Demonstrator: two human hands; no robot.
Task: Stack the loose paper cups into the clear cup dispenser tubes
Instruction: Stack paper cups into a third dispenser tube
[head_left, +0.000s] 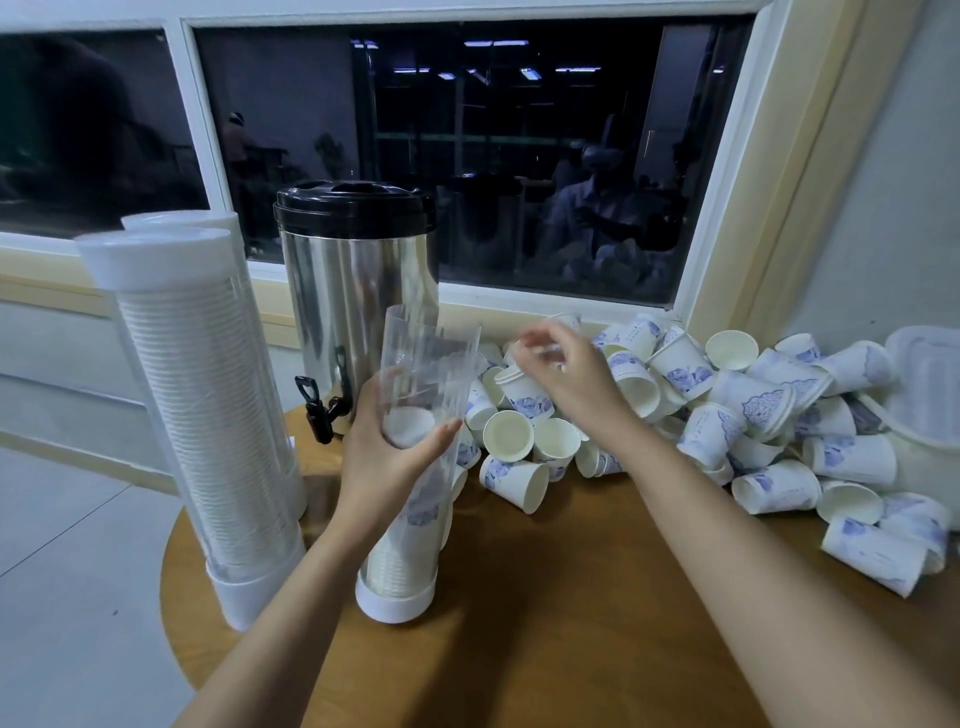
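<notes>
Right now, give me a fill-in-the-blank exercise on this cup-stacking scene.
1. The left grip holds the uncapped dispenser tube while the right grip reaches over the pile of loose paper ____.
2. The steel drinks urn behind that tube has a ____ lid.
3. The two full dispenser tubes stand on the urn's ____ side.

Missing words: cups; black; left.
</notes>
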